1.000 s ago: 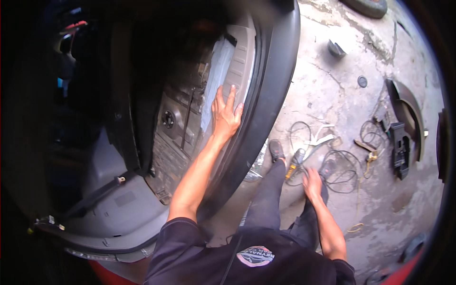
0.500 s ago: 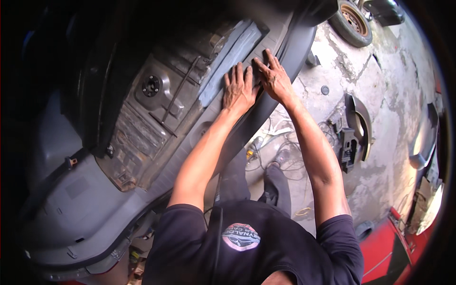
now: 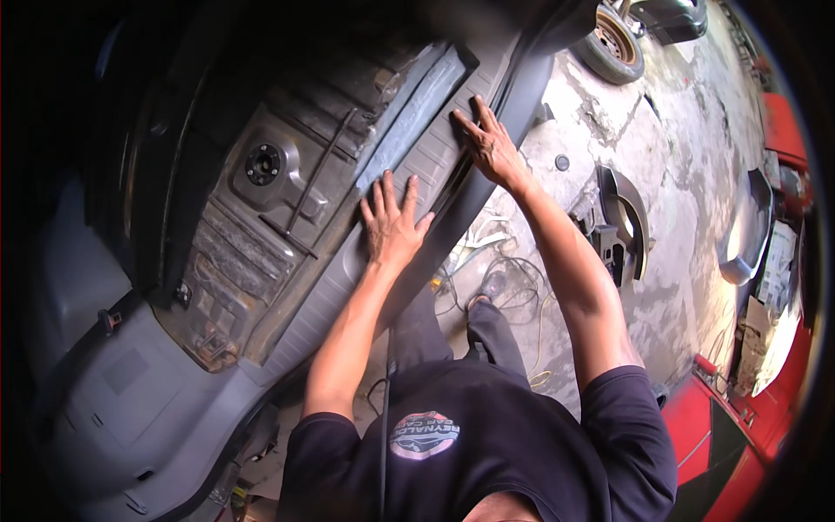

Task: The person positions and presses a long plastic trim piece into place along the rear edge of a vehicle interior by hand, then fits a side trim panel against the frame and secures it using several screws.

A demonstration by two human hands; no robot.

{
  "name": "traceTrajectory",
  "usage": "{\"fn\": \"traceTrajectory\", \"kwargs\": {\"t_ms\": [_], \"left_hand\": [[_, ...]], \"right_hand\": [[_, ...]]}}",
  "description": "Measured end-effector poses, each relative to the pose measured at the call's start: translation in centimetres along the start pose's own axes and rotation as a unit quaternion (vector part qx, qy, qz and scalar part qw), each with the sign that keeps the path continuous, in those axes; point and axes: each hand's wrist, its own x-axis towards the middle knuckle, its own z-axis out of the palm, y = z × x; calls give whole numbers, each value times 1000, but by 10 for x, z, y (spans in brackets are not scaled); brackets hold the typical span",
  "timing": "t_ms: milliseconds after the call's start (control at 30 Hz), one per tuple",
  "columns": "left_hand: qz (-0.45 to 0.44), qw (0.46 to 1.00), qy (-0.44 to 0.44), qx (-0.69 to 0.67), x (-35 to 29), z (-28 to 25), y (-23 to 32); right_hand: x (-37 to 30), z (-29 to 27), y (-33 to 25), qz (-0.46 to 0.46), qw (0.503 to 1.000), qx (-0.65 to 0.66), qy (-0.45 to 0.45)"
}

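Observation:
My left hand [image 3: 391, 230] lies with fingers spread on a grey ribbed door sill trim [image 3: 432, 159] along the edge of a car's floor. Farther up the same trim rests my right hand [image 3: 494, 153], its fingers stretched out over the outer edge. Both hands are open and hold nothing. Beside the trim, inboard of my left fingertips, runs a blue-grey strip [image 3: 416, 111]. The bare metal floor pan [image 3: 248, 252] has a round black bolted cap [image 3: 263, 163] and a thin dark rod [image 3: 322, 170].
Grey side trim [image 3: 130, 391] and a seat belt buckle [image 3: 110, 321] are at the lower left. On the concrete floor [image 3: 678, 174] lie a wheel [image 3: 613, 48], a curved dark car part [image 3: 628, 222] and loose cables [image 3: 517, 283]. Red panels [image 3: 696, 426] stand at the right.
My left hand has slid down along the sill trim toward me, away from my right hand. My right hand stays near the trim's outer edge. The view has shifted slightly.

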Motion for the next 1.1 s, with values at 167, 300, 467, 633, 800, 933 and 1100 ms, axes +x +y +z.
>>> {"fn": "traceTrajectory", "kwargs": {"t_ms": [167,300,467,633,800,933,1100], "left_hand": [[-8,1000,29,-6,-14,-1,-9],[7,998,42,-37,5,4,3],[-55,994,46,-76,-36,8,-20],[-103,992,13,-75,-91,-14,-30],[-175,983,7,-47,-174,-30,-60],[-209,977,24,-40,-219,-33,-81],[-215,976,22,-33,-230,-33,-91]], "right_hand": [[6,14,-1,-26,998,-50,10],[9,11,65,-110,989,-94,29],[14,20,16,-101,990,-96,17],[26,1,74,-152,982,98,-62],[28,0,47,-271,958,-60,-70],[38,1,62,-249,960,-66,-114],[69,-9,119,-337,923,-153,-103]]}}
